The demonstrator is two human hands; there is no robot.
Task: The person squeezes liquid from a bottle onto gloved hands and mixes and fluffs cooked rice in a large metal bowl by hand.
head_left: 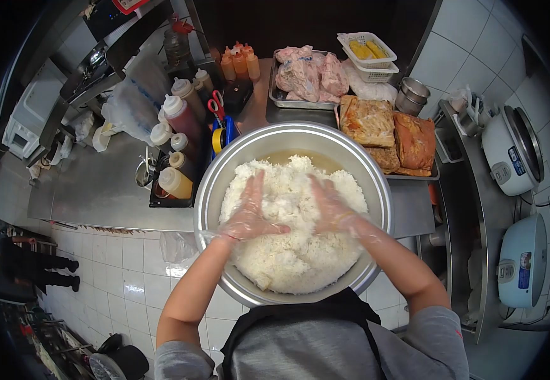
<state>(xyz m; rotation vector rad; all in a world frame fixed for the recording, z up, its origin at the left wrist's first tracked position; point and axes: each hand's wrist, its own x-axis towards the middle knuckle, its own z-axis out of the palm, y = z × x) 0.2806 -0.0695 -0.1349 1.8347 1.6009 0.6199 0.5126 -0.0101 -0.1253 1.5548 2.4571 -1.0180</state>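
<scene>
A large round metal bowl point(386, 212) is filled with white rice point(287, 256), heaped and loose, with some cloudy liquid point(319, 159) along its far side. My left hand point(250, 212), in a clear plastic glove, rests on the left part of the rice, fingers stretched forward and thumb spread inward. On the right, my right hand point(332, 209) wears the same kind of glove and touches the rice, its fingers apart and slightly blurred. Between the two palms lies a raised clump of rice point(286, 206).
Sauce bottles point(177, 114) and red scissors point(216, 104) stand left of the bowl. Behind it are a tray of raw meat point(310, 73) and seasoned slabs point(368, 123). Rice cookers point(520, 259) sit at right. Another person point(34, 261) stands far left.
</scene>
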